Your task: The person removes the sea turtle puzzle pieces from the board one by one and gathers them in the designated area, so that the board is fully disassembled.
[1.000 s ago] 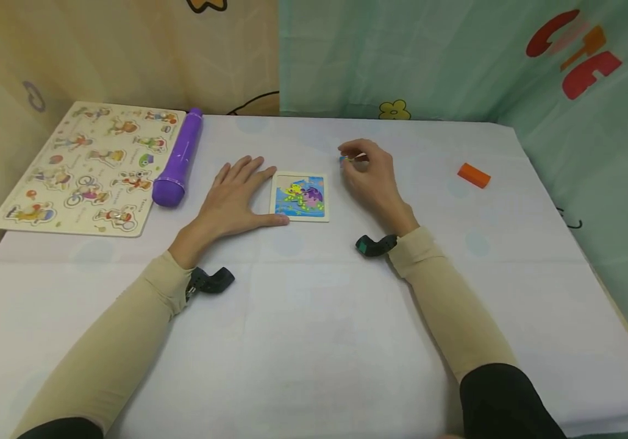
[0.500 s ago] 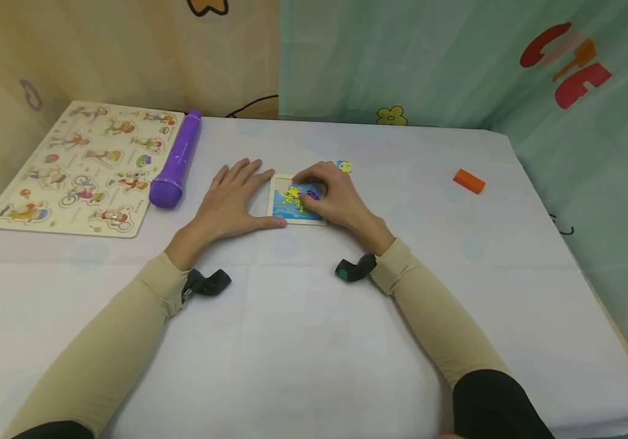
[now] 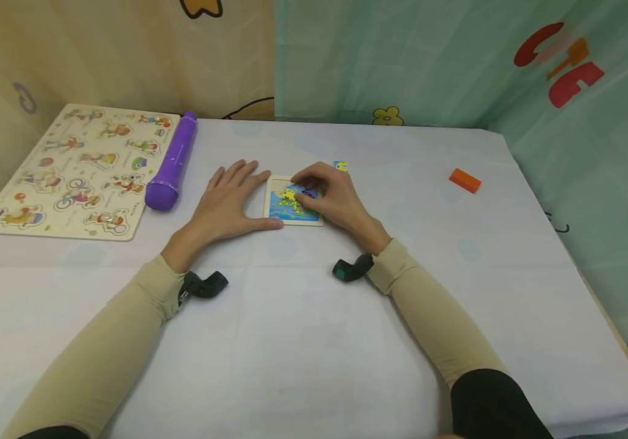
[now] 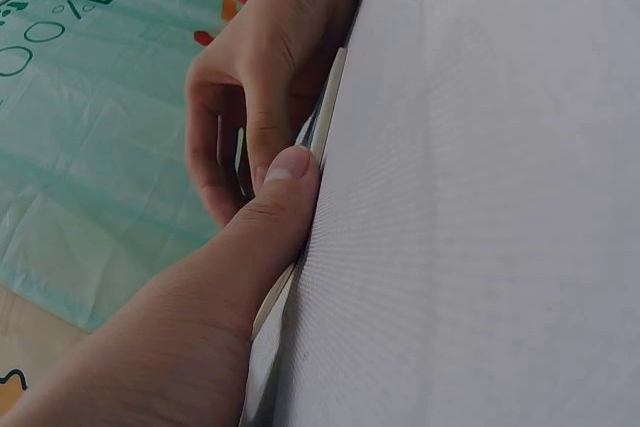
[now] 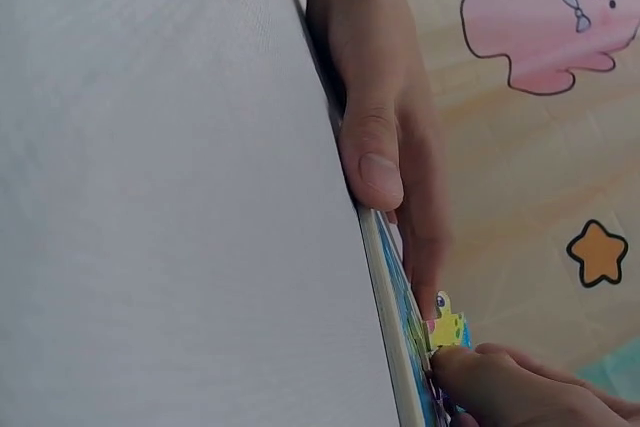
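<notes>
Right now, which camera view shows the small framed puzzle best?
The head view: the framed puzzle faces it, partly hidden by the right hand. Left wrist view shows mainly its edge; right wrist view, edge plus a picture sliver.

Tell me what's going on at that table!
Someone's left hand is at the left side of a small picture puzzle. Their right hand pinches a yellow-and-blue piece at the puzzle; it isn't lying flat yet. Another loose piece lies just beyond, on the white cloth.
</notes>
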The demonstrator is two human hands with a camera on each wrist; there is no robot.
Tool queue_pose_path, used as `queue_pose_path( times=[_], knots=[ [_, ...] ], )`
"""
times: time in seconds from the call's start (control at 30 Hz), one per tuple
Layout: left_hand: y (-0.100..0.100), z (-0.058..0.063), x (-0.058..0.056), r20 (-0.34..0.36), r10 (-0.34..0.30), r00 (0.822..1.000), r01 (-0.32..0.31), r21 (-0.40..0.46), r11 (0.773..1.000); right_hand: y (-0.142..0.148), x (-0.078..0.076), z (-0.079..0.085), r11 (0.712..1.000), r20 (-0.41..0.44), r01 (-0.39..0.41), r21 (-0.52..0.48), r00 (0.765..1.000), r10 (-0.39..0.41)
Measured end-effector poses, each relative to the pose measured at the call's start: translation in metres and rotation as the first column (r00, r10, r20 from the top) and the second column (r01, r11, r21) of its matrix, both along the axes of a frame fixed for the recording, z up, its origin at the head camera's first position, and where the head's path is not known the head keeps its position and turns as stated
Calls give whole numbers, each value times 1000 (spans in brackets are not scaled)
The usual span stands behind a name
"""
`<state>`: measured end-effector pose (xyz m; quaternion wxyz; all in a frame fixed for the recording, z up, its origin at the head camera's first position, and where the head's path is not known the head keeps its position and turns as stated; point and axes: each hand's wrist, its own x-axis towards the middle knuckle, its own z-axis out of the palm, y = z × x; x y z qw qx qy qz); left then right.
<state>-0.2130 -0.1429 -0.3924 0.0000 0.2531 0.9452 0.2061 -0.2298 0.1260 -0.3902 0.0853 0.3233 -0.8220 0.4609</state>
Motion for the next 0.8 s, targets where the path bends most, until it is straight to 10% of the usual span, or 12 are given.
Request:
queue_pose_path(
  times=[0.33, 0.8],
  knots=[
    [1, 3, 3, 14, 0, 1000, 0, -1, 1000, 12, -4, 3, 992, 202, 59, -114, 979, -35],
    [2, 2, 2, 12, 0, 1000, 0, 7, 1000, 104, -20, 7, 864, 143, 496, -82, 864, -483]
  ],
)
